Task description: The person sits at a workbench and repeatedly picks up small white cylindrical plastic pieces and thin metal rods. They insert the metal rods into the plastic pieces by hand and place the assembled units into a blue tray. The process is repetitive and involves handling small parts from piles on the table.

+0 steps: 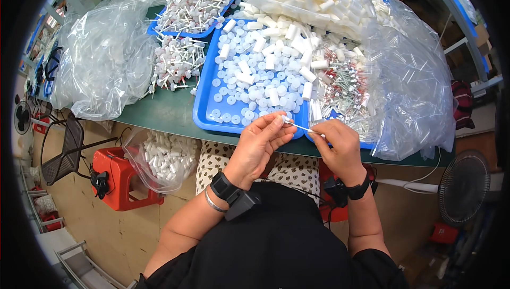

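Head view, the only one: both hands work at the near edge of the green table (159,113), just in front of the blue tray (204,113) of white discs (249,90) and short white tubes (273,95). Left hand (260,143) is closed in a fingertip pinch on one end of a thin white stick (300,126); right hand (340,145) is closed around the other end, fingers curled. The stick sits between the two hands, above the table edge and the lap. Long axis runs roughly left-right, dipping slightly toward the right hand; whichever end carries a cap or tip is too small to tell. Risks, as I judge them: the stick is slim and held only at the ends, so uneven pressure could bend or snap it; a loose pinch would drop it past the table edge toward the floor or the clear bag (164,161) of white parts below. Elbows near the tray edge could nudge discs off.
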Available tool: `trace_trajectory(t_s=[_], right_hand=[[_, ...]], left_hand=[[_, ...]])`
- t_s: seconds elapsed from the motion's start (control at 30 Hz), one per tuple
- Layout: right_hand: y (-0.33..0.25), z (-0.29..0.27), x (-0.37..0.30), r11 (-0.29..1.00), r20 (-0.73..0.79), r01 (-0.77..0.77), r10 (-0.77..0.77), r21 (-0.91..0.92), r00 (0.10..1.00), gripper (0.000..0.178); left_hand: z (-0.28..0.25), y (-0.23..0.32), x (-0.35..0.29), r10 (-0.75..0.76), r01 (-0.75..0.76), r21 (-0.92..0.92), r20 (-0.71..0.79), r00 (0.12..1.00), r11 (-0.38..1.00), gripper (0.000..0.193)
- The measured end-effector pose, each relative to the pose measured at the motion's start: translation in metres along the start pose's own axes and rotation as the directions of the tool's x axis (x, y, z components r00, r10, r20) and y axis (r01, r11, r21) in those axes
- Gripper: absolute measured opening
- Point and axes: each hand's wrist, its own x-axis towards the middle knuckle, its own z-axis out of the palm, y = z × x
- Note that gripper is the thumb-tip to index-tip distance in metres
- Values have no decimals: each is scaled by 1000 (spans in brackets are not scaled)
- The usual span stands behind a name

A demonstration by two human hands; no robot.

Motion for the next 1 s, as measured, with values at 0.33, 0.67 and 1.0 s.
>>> trace_trajectory(t_s=[0.33, 0.67, 1.0], right_hand=[[0, 9, -6, 301, 584, -736, 460, 606, 669, 22], [69, -3, 5, 927, 10, -220, 234, -302, 972, 18], [80, -11, 7, 840, 217, -121, 272, -529, 938, 7]], left_hand=[[1, -3, -7, -102, 85, 254, 53, 993, 964, 37], [-66, 158, 33, 421, -429, -17, -164, 892, 903, 35], [-28, 53, 20, 242, -346, 934, 315, 918, 94, 26]])
